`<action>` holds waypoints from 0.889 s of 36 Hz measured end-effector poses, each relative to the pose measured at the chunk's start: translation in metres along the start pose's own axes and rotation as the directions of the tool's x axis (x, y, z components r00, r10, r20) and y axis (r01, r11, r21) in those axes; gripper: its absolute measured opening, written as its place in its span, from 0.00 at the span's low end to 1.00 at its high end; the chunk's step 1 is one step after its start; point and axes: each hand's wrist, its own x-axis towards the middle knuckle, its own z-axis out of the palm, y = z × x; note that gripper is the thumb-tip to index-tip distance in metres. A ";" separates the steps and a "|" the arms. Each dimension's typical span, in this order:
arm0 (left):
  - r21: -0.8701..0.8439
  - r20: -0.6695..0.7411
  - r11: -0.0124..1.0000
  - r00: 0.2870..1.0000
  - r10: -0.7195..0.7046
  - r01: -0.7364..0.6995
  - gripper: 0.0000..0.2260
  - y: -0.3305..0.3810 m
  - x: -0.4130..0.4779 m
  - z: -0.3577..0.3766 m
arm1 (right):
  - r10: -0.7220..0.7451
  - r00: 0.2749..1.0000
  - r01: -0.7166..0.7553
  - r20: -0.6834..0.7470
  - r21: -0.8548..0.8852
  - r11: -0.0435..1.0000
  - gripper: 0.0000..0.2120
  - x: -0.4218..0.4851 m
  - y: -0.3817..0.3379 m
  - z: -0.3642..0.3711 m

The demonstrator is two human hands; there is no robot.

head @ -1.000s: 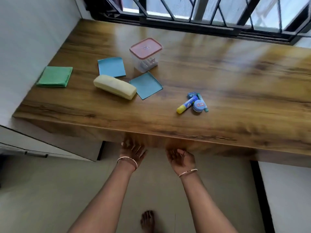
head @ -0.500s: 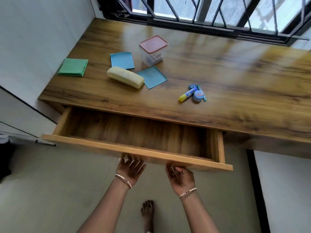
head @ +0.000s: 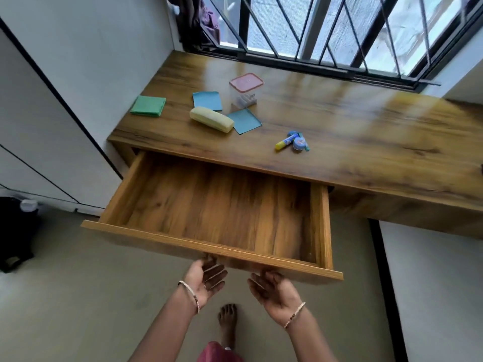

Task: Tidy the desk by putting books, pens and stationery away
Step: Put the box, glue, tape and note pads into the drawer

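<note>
Both hands palm-up under the front panel of the drawer (head: 209,220), which stands pulled far out from beneath the table (head: 352,142). Left hand (head: 206,280): fingers (head: 213,262) loosely extended, tips at the panel's lower edge; contact cannot be confirmed. Right hand (head: 274,291): fingers relaxed, slightly curved, tips just below the panel edge, holding nothing. A bracelet on each wrist. On the table: green notepad (head: 148,106) at far left; two blue sticky pads (head: 207,100) and (head: 244,120) flanking a pale yellow case (head: 211,119); clear container with pink lid (head: 245,90) just behind them. Well right of these, a glue stick (head: 285,141) touching a small cluster of blue stationery (head: 299,142), items not distinguishable.
</note>
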 end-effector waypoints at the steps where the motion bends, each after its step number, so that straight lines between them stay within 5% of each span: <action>1: 0.054 -0.003 0.998 1.000 0.025 -0.025 0.11 -0.001 -0.010 0.001 | 0.000 1.000 0.001 0.023 -0.072 0.997 0.11 -0.012 0.002 0.002; 7: 0.259 0.023 0.933 0.968 0.251 -0.249 0.11 0.007 -0.056 0.017 | -0.139 0.972 0.207 0.187 -0.417 0.885 0.13 -0.083 0.005 0.020; 14: 0.303 0.112 0.831 0.884 0.455 -0.466 0.07 0.045 -0.080 0.040 | -0.390 0.879 0.477 0.275 -0.498 0.724 0.09 -0.106 -0.022 0.044; 32: 0.436 0.112 0.710 0.816 0.567 -0.553 0.07 0.255 -0.006 0.067 | -0.693 0.676 0.669 0.251 -0.603 0.434 0.08 -0.017 -0.161 0.216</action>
